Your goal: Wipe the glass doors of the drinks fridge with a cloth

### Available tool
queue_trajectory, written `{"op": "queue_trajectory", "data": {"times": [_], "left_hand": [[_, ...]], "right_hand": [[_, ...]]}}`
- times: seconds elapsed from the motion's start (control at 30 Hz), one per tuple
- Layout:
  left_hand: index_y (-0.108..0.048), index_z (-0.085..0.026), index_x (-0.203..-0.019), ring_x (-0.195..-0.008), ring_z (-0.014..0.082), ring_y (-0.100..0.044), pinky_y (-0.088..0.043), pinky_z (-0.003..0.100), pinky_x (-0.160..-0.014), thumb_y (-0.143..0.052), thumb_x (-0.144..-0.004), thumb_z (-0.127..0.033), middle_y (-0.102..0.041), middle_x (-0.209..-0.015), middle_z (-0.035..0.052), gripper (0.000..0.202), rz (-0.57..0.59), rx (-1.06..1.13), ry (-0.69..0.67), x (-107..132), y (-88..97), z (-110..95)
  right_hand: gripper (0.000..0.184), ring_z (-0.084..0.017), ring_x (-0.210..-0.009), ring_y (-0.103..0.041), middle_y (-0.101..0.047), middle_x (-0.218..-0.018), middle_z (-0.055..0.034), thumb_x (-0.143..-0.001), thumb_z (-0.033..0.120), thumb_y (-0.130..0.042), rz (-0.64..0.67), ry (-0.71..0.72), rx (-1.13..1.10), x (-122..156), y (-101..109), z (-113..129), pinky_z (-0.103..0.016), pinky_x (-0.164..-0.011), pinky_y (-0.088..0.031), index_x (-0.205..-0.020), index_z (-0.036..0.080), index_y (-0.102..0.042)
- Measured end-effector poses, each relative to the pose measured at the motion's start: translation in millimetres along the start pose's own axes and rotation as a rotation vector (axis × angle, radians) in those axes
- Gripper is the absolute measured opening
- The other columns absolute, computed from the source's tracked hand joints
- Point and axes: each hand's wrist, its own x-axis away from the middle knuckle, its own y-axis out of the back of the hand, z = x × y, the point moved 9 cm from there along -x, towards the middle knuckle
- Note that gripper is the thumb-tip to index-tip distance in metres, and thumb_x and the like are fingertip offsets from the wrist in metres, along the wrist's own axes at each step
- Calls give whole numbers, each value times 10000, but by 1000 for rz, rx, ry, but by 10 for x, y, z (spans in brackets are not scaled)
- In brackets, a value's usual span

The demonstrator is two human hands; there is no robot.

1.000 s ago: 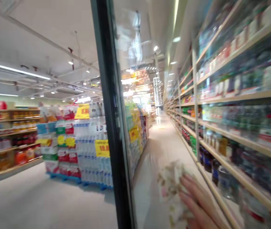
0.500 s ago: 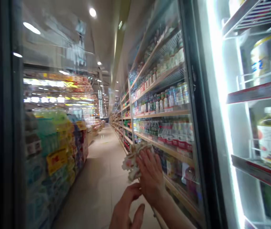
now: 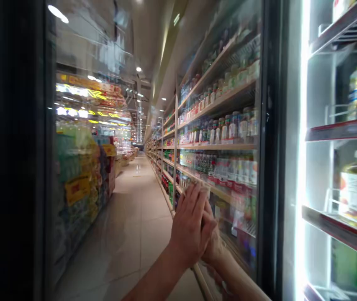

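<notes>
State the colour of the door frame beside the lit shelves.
The door frame is black, or nearly so; it shows best in the head view.

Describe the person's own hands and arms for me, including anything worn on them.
Both the left hand and the right hand are bare, with no gloves. The left forearm and right forearm show no sleeves, watch or bracelet within the picture. No ring is visible, though much of the right hand is hidden.
</notes>
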Motion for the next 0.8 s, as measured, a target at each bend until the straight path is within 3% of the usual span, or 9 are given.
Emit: {"op": "queue_trajectory", "data": {"times": [0.07,0.17,0.3,0.47,0.57,0.63,0.7,0.73,0.8], "left_hand": [[-355,-133,-1369,-1384,239,-241,-264,446,-1109,-366,-901,-428,-384,-1440,120,554,-4,-76,-30,-100,-47,-22],[-429,-151,-1321,-1379,247,-256,-255,443,-1110,-385,-889,-474,-389,-1440,105,541,3,-187,-81,-209,-126,-52],[-468,-120,-1279,-1372,262,-271,-291,429,-1094,-414,-879,-463,-414,-1421,121,530,5,-270,-143,-189,-178,-142],[-549,-141,-1153,-1337,196,-347,-325,361,-1079,-372,-904,-232,-524,-1334,83,319,-22,-351,-221,-32,42,-95],[-591,-170,-1019,-1310,181,-392,-317,379,-1086,-380,-892,-184,-596,-1249,65,246,-80,-399,-204,-69,504,233],[-595,-176,-963,-1305,200,-401,-315,428,-1084,-399,-881,-183,-617,-1215,79,213,-180,-446,-115,-139,918,537],[-591,-175,-972,-1316,221,-384,-309,483,-1076,-386,-876,-160,-602,-1233,93,226,-273,-508,-18,-176,1199,745],[-584,-167,-998,-1330,228,-360,-315,494,-1072,-379,-875,-156,-576,-1266,107,239,-291,-516,10,-176,1226,772],[-557,-134,-1074,-1364,234,-294,-329,482,-1071,-377,-876,-171,-503,-1339,145,270,-247,-494,-8,-144,1028,653]], "right_hand": [[377,-268,-1368,-304,-289,-1493,-112,-905,319,-388,-116,-42,-165,-42,205,-102,-521,-1046,-379,-1272,233,-398],[353,-253,-1341,-359,-313,-1484,-114,-895,214,-374,-320,-275,-500,-28,385,-371,-556,-1052,-345,-1247,247,-390],[438,-221,-1320,-396,-348,-1470,-114,-923,243,-209,-389,-470,-742,20,297,-463,-540,-1029,-386,-1355,257,-281],[479,-230,-1309,-411,-341,-1473,-116,-942,285,-164,-373,-433,-805,-104,154,-274,-540,-996,-418,-1421,274,-178],[505,-243,-1336,-368,-331,-1478,-119,-934,287,-283,-285,-346,-675,-178,133,-125,-536,-1034,-383,-1432,248,-208],[522,-256,-1354,-334,-337,-1473,-124,-911,262,-366,-301,-248,-458,-176,237,-46,-555,-1073,-323,-1421,219,-264],[526,-266,-1357,-324,-345,-1468,-113,-886,209,-415,-353,-147,-247,-146,333,39,-573,-1081,-296,-1402,223,-313],[536,-267,-1358,-322,-341,-1470,-106,-876,179,-420,-363,-101,-171,-131,337,87,-575,-1079,-298,-1399,230,-317],[572,-265,-1361,-317,-323,-1482,-97,-866,141,-409,-288,5,-76,-133,216,212,-568,-1082,-299,-1417,231,-285]]}}
